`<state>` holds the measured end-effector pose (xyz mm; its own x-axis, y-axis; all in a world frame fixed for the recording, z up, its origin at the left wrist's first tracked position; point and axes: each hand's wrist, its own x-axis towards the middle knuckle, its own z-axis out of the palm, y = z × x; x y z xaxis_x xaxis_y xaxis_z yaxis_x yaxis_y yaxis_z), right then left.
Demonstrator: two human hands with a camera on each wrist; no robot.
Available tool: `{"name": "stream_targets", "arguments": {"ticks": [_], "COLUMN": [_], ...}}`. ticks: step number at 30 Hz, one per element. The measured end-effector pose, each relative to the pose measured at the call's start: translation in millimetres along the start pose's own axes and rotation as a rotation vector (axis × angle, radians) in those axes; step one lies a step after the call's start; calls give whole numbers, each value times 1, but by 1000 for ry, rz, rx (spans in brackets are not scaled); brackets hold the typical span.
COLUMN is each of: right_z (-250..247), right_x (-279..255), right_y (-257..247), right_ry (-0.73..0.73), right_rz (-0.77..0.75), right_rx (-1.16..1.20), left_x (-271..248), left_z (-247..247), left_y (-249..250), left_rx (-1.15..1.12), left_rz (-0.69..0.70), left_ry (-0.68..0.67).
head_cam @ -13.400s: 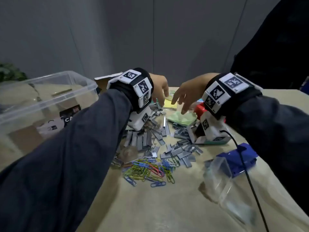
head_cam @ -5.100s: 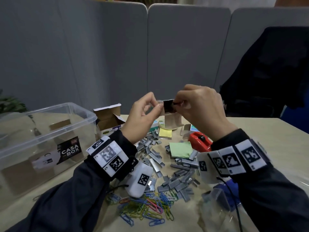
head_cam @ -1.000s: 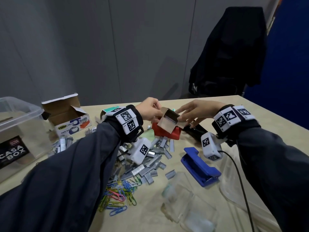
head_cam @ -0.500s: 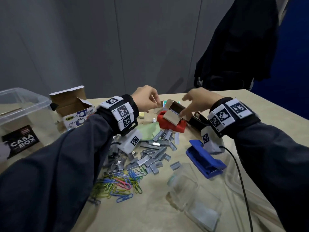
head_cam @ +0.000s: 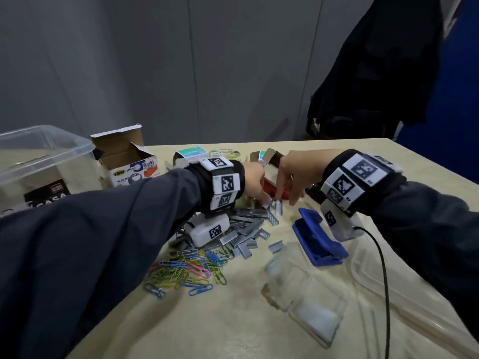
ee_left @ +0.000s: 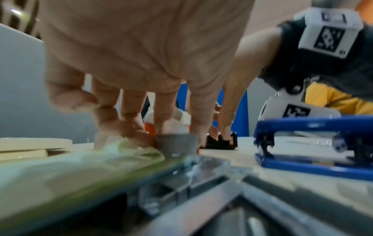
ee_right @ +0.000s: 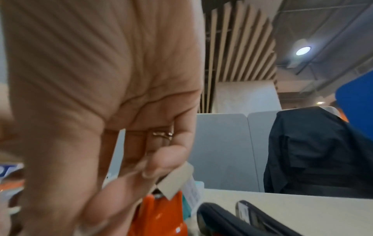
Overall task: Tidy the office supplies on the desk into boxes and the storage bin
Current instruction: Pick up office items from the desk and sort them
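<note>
Reaching: two hands [head_cam: 255,181] [head_cam: 293,174] | one staple pile [head_cam: 248,229] | one hole punch [head_cam: 317,238]

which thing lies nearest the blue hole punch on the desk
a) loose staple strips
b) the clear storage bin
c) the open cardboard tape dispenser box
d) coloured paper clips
a: in the head view a stray staple strip lies just left of the blue hole punch; the coloured paper clips, cardboard tape dispenser box and clear storage bin lie farther left.
</note>
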<state>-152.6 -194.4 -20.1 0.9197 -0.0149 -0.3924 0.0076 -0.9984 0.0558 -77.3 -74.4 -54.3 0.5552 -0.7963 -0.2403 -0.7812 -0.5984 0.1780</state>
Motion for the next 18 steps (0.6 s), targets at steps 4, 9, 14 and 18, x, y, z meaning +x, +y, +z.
{"name": "stream_targets", "arguments": {"ticks": [4, 9, 14, 18], "right_z": [8, 13, 13, 7], "right_x": [6, 9, 4, 0], "right_y": [-2, -5, -1, 6], "right_ry": [1, 28, 28, 121], "right_rz": [-1, 17, -7, 18], "right_rx": [-7, -157, -133, 13], "left_x": [2, 4, 3, -2], "left_z": [0, -1, -2, -9], "left_y": [7, 13, 7, -7], "left_rx": [11, 60, 9, -134], "left_rz": [-53, -40, -14, -21], "left_ry": [-6, -20, -33, 42]}}
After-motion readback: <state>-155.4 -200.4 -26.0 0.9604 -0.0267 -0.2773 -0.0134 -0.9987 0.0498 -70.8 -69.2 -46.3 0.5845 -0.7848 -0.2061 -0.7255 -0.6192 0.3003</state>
